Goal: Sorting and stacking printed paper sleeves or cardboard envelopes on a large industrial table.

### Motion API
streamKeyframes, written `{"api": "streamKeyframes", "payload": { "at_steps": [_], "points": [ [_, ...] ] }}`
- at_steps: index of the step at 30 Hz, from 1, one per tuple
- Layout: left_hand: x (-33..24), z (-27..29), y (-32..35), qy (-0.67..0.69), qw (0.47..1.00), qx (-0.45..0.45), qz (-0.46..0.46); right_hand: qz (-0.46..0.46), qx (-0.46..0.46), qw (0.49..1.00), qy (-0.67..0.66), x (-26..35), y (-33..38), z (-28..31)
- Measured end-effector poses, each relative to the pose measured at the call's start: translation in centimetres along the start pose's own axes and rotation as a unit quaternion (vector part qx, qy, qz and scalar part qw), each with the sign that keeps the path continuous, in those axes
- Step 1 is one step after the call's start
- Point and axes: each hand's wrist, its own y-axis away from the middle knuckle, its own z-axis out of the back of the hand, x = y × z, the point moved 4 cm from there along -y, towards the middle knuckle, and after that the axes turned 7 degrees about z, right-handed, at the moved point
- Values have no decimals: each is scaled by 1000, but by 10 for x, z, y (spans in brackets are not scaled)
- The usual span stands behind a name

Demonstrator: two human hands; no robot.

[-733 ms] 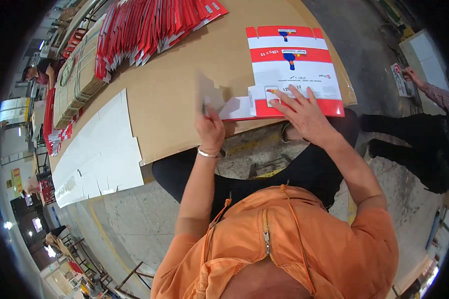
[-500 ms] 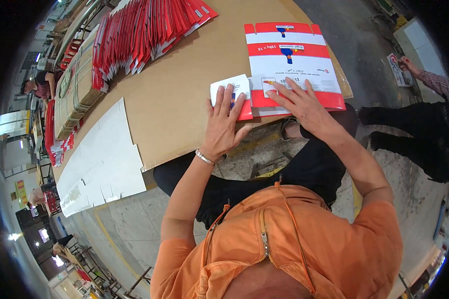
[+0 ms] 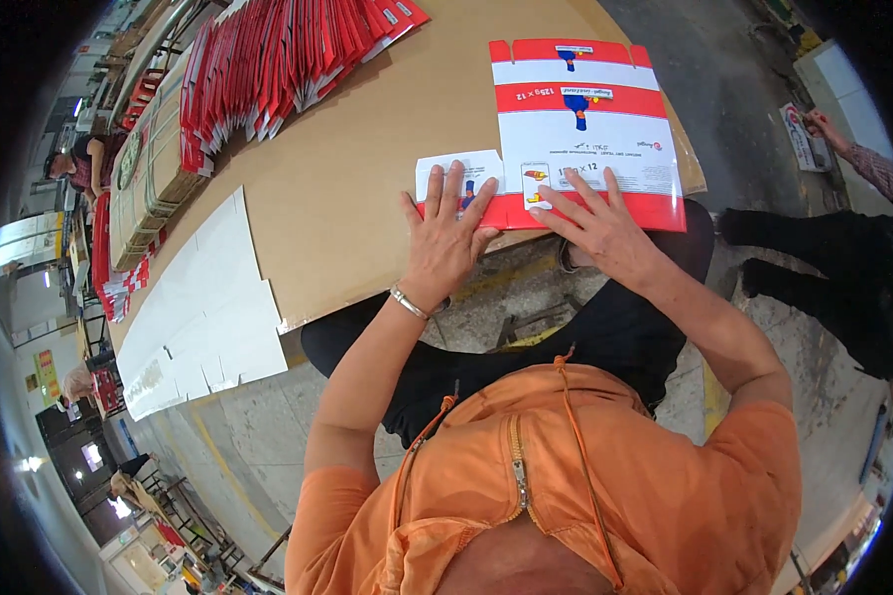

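Note:
A red and white flattened cardboard carton [image 3: 615, 139] lies at the front edge of the brown table. My left hand [image 3: 442, 243] rests with its fingers spread over the small left flap [image 3: 488, 167] of this carton. Flat on the lower part of the large panel, my right hand [image 3: 610, 226] has its fingers apart too. Both palms reach past the table's front edge. The fingers press from above and hold nothing. Part of the flap is hidden beneath the left fingers.
A fanned row of red and white folded cartons [image 3: 278, 64] lies at the back left, beside a strapped brown bundle [image 3: 154, 164]. A white sheet [image 3: 203, 307] covers the table's left edge. At the right, another person's hand [image 3: 824, 127] holds a printed piece.
The left flap, earlier angled with a gap beside the large panel, now lies level and in line with it. Both hands have stayed on the carton.

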Motion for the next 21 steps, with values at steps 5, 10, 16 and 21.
{"api": "streamKeyframes", "payload": {
  "at_steps": [5,10,16,21],
  "points": [
    [0,-4,-3,19,999,26,25,29,1,998,-49,-1,5,4],
    [8,-11,-52,107,991,18,74,8,-48,994,-102,-1,2,16],
    [17,-6,-84,311,930,-121,154,-137,-189,874,-425,41,23,47],
    [-84,8,13,656,734,81,158,-470,-225,338,-784,85,53,3]
  ]
}}
